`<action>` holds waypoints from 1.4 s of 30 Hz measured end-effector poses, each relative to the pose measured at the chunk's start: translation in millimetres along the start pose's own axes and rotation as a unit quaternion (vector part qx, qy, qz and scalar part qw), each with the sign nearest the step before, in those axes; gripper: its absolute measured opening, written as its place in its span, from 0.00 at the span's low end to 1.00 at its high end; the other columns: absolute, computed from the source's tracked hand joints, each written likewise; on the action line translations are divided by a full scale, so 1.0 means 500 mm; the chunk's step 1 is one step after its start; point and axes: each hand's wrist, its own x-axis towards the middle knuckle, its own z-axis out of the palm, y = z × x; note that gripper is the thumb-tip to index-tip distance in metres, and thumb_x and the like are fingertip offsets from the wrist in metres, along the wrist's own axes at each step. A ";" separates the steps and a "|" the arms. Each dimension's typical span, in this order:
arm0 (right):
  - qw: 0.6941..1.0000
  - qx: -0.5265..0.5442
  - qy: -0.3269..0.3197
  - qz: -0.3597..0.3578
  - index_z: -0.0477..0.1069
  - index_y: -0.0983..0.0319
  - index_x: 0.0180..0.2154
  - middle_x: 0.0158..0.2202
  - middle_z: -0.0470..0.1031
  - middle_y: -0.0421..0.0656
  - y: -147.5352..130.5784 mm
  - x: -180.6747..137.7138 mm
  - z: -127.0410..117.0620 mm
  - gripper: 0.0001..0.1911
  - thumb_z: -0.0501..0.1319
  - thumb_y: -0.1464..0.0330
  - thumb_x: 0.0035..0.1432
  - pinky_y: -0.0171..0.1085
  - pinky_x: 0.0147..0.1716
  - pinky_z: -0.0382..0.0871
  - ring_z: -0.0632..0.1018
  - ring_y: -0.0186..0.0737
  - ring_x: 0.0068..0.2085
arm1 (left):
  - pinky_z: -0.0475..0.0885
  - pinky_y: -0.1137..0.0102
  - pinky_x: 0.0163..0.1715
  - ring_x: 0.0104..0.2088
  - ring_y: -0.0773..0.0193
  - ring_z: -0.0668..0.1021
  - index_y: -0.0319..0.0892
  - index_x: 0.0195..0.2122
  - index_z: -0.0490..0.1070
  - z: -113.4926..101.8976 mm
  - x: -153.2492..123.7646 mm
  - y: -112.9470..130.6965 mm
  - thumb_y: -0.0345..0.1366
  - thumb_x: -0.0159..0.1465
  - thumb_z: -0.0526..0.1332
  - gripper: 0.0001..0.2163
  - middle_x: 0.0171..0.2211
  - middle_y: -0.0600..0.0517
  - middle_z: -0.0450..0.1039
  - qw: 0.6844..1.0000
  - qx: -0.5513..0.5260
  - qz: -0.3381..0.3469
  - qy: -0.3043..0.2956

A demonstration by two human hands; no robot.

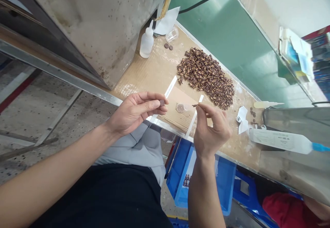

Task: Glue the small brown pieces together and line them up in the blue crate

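My left hand (136,111) is closed in a pinch on a small round brown disc (162,102), held just above the near edge of the cardboard-covered bench (154,73). My right hand (211,128) pinches a tiny brown piece (195,105) at its fingertips, close beside the disc. Between the two hands a small clear round dish (180,108) lies on the bench. A big heap of small brown parts (206,76) is spread beyond my right hand.
A white squeeze bottle (146,42), two loose brown discs (168,46) and a clear cup (172,34) stand at the far end. A large glue bottle (281,141) and a dropper (266,104) lie right. A blue crate (203,180) sits under the bench.
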 end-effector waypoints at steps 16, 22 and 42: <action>0.999 -0.029 -0.041 0.006 0.88 0.56 0.45 0.43 0.92 0.43 0.010 -0.013 -0.010 0.07 0.71 0.66 0.80 0.46 0.45 0.81 0.88 0.47 0.41 | 0.89 0.72 0.51 0.44 0.61 0.92 0.40 0.48 0.93 0.002 0.001 0.002 0.34 0.71 0.81 0.06 0.49 0.44 0.93 1.000 0.007 -0.002 0.007; 1.000 -0.010 -0.017 0.015 0.88 0.55 0.47 0.44 0.92 0.43 0.011 -0.018 -0.010 0.05 0.71 0.67 0.80 0.48 0.47 0.81 0.88 0.47 0.42 | 0.89 0.70 0.51 0.43 0.60 0.92 0.40 0.48 0.93 0.004 0.000 0.002 0.34 0.70 0.82 0.07 0.49 0.43 0.92 1.000 0.013 -0.001 0.013; 0.996 0.046 0.010 0.072 0.89 0.56 0.49 0.44 0.91 0.42 0.009 -0.046 0.016 0.04 0.74 0.69 0.78 0.44 0.46 0.81 0.87 0.43 0.41 | 0.89 0.73 0.50 0.43 0.61 0.92 0.39 0.48 0.93 0.004 0.002 0.000 0.33 0.71 0.81 0.07 0.49 0.44 0.93 1.000 0.007 -0.003 0.015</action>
